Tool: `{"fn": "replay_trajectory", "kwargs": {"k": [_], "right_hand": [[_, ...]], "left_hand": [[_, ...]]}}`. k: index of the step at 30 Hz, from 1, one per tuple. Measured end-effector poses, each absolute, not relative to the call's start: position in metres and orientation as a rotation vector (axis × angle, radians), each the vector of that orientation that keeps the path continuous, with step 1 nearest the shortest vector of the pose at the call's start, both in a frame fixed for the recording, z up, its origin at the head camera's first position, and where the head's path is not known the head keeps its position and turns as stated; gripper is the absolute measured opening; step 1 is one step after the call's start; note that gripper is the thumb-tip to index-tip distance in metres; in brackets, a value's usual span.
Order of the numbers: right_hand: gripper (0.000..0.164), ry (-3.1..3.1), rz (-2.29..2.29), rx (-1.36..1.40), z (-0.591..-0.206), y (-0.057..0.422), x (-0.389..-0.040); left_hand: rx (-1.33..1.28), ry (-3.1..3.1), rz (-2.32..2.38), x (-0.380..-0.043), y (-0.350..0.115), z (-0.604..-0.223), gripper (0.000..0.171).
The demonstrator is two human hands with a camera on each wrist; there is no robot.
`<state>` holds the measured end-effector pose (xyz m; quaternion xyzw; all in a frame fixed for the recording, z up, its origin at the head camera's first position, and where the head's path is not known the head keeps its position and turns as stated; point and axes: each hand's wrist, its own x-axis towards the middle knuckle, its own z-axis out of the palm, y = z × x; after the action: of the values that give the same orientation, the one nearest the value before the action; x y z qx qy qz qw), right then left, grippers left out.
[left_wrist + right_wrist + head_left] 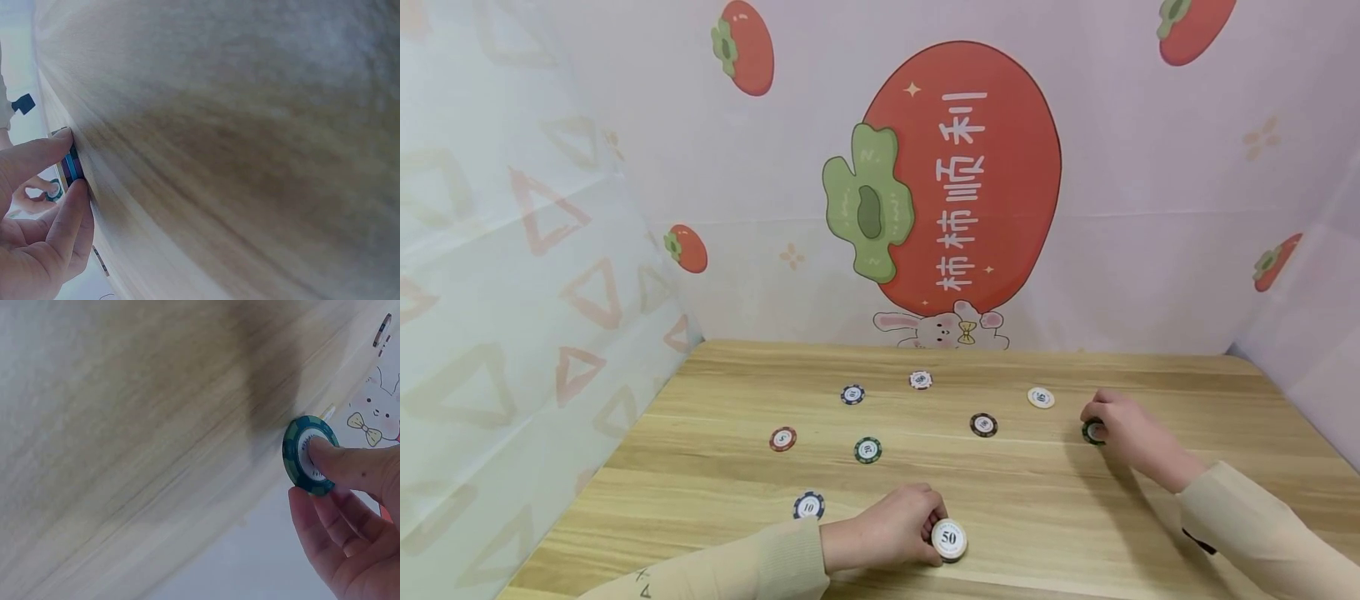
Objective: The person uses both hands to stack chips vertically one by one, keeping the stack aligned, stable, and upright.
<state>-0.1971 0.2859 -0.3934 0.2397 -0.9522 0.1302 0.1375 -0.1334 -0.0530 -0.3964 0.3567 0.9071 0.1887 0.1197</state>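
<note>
The left hand's [889, 528] chip stack [950, 540] and right hand's [1133, 436] green chip [304, 464] were pinched. Toppling was risked by uneven squeezing

R grip [1138, 437] hides pt of grn chip [303, 464].

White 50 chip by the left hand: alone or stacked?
Stacked: in the left wrist view, darker chip edges show beneath the white 50 chip.

Left hand [44, 245] pinching a small chip stack [73, 164].
Beyond it, the right hand [24, 201] holds a teal-rimmed chip [54, 190]; the desk [219, 181] spreads beside the left hand.
</note>
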Motion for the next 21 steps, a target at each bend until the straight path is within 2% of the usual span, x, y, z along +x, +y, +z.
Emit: {"fn": "replay_trajectory", "kwargs": {"k": [6, 21], "right_hand": [[0.016, -2.771, 0.354, 0.682, -0.387, 0.283, -0.192], [0.021, -2.716, 0.286, 0.758, -0.381, 0.262, -0.180]], "left_hand": [[1.042, 2.661, 0.552, -0.134, -0.053, -0.397, 0.033], [1.041, 2.658, 0.554, -0.134, -0.053, -0.397, 0.032]]}}
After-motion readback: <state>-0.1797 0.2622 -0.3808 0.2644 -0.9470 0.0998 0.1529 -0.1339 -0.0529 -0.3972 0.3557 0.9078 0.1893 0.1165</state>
